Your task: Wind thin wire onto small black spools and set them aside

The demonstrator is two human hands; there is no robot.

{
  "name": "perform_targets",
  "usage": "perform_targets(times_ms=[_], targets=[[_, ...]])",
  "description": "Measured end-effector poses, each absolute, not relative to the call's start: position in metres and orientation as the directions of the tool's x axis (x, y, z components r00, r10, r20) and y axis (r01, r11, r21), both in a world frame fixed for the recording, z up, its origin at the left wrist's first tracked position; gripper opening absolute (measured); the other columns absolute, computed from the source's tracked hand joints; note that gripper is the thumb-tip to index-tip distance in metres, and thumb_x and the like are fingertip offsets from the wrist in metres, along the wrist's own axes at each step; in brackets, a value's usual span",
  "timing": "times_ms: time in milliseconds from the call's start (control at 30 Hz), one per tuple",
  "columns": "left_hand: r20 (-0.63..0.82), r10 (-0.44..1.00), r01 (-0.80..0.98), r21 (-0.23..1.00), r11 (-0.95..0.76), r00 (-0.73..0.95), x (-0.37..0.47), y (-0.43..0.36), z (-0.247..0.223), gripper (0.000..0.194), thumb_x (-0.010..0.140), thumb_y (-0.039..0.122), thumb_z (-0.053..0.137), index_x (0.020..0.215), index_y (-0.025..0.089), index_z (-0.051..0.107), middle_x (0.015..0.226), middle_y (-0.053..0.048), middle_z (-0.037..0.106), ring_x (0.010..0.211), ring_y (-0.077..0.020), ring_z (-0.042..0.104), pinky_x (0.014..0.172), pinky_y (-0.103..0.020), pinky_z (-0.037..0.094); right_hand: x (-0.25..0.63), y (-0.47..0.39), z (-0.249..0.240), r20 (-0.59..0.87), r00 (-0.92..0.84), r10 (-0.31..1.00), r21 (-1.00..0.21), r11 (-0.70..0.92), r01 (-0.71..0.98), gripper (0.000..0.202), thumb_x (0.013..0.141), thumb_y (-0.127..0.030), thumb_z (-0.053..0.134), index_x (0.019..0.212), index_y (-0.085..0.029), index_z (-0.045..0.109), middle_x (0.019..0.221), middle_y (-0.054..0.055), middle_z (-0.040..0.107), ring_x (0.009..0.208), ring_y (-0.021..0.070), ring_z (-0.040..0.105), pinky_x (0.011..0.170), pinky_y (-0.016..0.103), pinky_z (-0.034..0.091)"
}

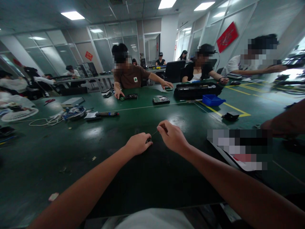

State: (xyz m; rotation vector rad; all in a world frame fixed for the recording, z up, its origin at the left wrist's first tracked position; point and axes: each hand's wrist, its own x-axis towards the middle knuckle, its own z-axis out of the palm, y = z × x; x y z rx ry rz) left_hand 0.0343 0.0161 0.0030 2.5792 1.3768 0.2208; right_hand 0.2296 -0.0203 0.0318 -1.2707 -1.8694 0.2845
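at the centre of the frame i'm seeing the left hand [138,143] gripping a small dark object [148,139] while the right hand [172,136] is pinching a thin strand [154,132] running between the two, and bracing the object firmly with the strand only lightly taut is probably working best.

Table [133,122]: dk green, w/ yellow lines [235,108] at R & a thin whitish line across. Small obj. [148,140] at L hand [139,143]: blk-ish; strand [154,132] to R hand [172,135]: pale. Bin [213,100]: bright blue. Long tray [197,93]: blk. Hard drive [161,100]: silver top, blk edge. Pen-like tool [108,114]: dk, blue band, red end. Basket [20,115]: wht. Co-worker's shirt [127,78]: brn, wht patch w/ green motif. Big wall sign [227,37]: red, darker pattern.
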Motion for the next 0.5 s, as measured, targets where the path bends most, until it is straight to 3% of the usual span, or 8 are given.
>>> perform_targets(times_ms=[133, 267, 500], targets=[[0.023, 0.825, 0.799, 0.236, -0.553, 0.565, 0.035, 0.018, 0.0, 0.028, 0.09, 0.04, 0.055, 0.106, 0.02, 0.065, 0.097, -0.01, 0.066, 0.085, -0.0242, 0.063, 0.072, -0.032, 0.048, 0.229, -0.02, 0.033, 0.508, -0.132, 0.851, -0.596, 0.458, 0.66, 0.013, 0.097, -0.028, 0.048, 0.093, -0.02, 0.058, 0.075, 0.001, 0.066, 0.067, 0.0161, 0.06, 0.063, 0.029, 0.04], [0.022, 0.841, 0.8, 0.294, -0.522, 0.541, 0.028, 0.018, 0.008, 0.025, 0.09, 0.041, 0.056, 0.101, 0.02, 0.063, 0.094, -0.009, 0.067, 0.082, -0.0239, 0.063, 0.07, -0.032, 0.046, 0.229, -0.019, 0.033, 0.5, -0.12, 0.857, -0.611, 0.448, 0.652, 0.013, 0.096, -0.028, 0.049, 0.092, -0.021, 0.059, 0.076, 0.002, 0.067, 0.068, 0.0167, 0.061, 0.063, 0.029, 0.04], [0.11, 0.935, 0.767, 0.545, -0.339, 0.336, -0.018, 0.037, 0.022, 0.029, 0.086, 0.037, 0.053, 0.105, 0.022, 0.068, 0.097, -0.006, 0.07, 0.083, -0.0203, 0.062, 0.073, -0.03, 0.044, 0.23, -0.02, 0.031, 0.487, -0.123, 0.865, -0.631, 0.445, 0.636, 0.015, 0.097, -0.03, 0.048, 0.093, -0.021, 0.058, 0.075, 0.002, 0.067, 0.067, 0.0168, 0.061, 0.062, 0.029, 0.04]])
